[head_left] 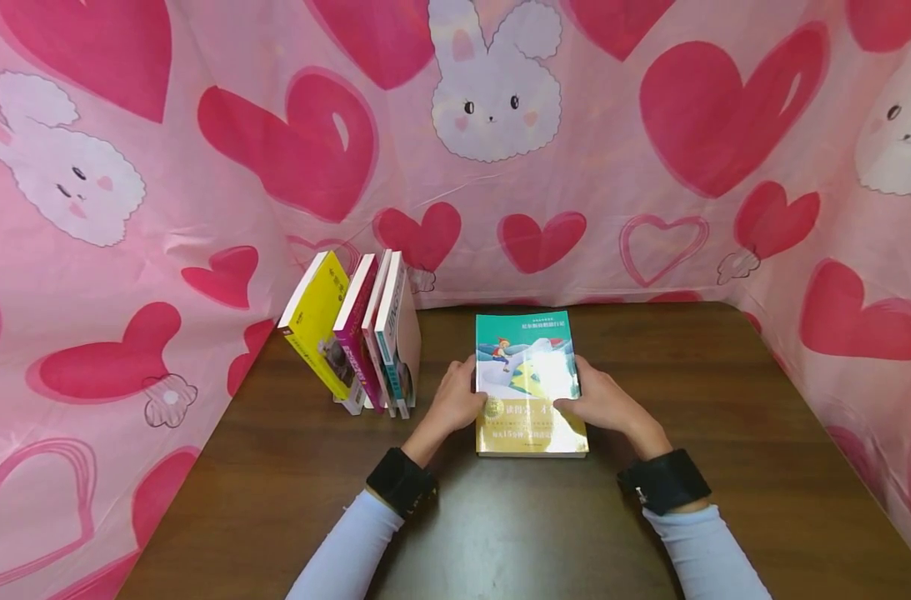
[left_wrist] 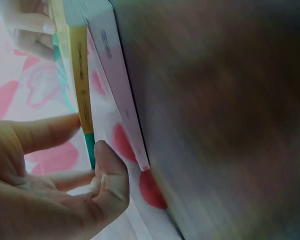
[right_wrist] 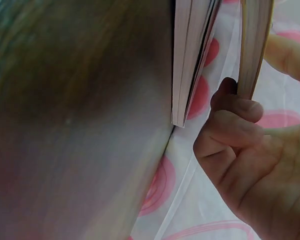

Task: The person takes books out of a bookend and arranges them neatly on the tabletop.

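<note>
A: Grip state on your feed?
B: I log both hands pinching. The left hand (head_left: pixel 455 402) has its thumb on the cover and fingers underneath, at the spine side; the right hand (head_left: pixel 603 400) does likewise at the page side. The green-and-yellow book (head_left: pixel 528 383) sits between them, cover up.
A: Surroundings?
B: Directly below the grip I see a pale book (left_wrist: pixel 117 75) flat on the table (head_left: pixel 553 533); a gap parts it from the held one. It stands between grip and tabletop. Left of the left hand, just beside it: a row of upright books (head_left: pixel 352 358), the yellow book (head_left: pixel 316 321) farthest from the grip. Beyond the grip: a pink cloth (head_left: pixel 605 167), hearts and rabbits.
A: Unclear?
B: Glare washes out print by the right thumb. Both wrist views blur the tabletop and crop the pale book; I cannot tell whether it is one volume or several.
</note>
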A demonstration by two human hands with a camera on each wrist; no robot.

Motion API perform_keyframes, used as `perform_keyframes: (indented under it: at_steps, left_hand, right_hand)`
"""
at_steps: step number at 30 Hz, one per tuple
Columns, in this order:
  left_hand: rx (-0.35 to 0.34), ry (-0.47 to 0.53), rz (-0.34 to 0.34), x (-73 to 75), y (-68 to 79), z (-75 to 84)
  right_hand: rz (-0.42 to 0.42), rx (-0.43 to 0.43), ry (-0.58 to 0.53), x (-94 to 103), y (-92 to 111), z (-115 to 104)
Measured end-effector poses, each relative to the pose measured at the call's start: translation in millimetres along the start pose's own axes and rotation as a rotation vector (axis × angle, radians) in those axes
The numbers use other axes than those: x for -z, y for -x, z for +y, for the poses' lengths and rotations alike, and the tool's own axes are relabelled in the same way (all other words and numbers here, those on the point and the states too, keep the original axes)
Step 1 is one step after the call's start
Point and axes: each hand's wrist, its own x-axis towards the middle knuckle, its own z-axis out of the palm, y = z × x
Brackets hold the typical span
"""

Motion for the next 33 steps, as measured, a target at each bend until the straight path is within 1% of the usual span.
perform_keyframes:
  at_steps: [5, 8, 11, 16, 21, 26, 33]
  left_hand:
    - [0.026, -0.026, -0.054, -0.7, -5.1, -2.2]
    - [0.037, -0.028, -0.069, -1.7, -5.5, -1.9]
    - [0.036, -0.037, -0.079, -0.4, -6.4, -1.3]
    - [0.032, -0.079, -0.102, 1.7, -7.6, -0.1]
    - [0.035, -0.113, -0.129, 2.0, -8.9, -0.6]
    - [0.036, -0.133, -0.146, 2.8, -11.2, -0.6]
    - [0.065, -0.136, -0.188, 1.7, -14.0, -1.3]
  right_hand:
    - [-0.021, -0.023, 0.012, 0.0, 0, 2]
    - [-0.028, -0.031, 0.008, 0.1, 0, 3]
    - [-0.019, -0.013, -0.002, -0.3, -2, 4]
    - [-0.001, 0.010, 0.036, -0.4, -3, 5]
    - [-0.006, 0.001, 0.067, 0.6, -4, 5]
    - [-0.031, -0.015, 0.070, 1.7, -7, 6]
    - [-0.086, -0.045, 0.100, 4.7, -12, 8]
